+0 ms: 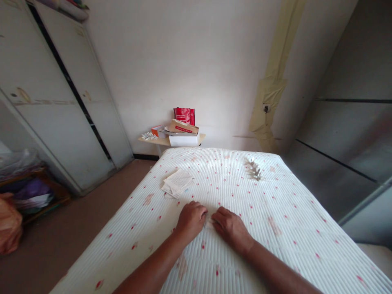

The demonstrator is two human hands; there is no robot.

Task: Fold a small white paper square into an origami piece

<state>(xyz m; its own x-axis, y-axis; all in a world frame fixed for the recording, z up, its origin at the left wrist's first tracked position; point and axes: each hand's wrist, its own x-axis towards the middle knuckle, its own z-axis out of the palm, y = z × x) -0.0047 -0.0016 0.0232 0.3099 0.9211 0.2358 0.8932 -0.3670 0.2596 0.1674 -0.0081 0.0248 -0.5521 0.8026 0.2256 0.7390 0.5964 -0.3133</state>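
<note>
Both hands rest low over a white ribbed bed cover [226, 257] with red dots. Between them is a small pale piece of paper [210, 224], mostly hidden by the fingers. My left hand [192, 220] has its fingers curled and closed on the paper's left side. On the other side, my right hand [231, 227] is closed too, its fingertips on the paper's right edge. A loose stack of printed paper sheets [178, 182] lies beyond my left hand. Farther right stand several small folded paper shapes [256, 171] in a row.
Behind the bed, a small table [163, 141] holds a white box [183, 141], a red bag [185, 116] and a pile of white pieces [148, 136]. Grey cabinets [55, 90] stand left. A socket [266, 108] is on the taped wall.
</note>
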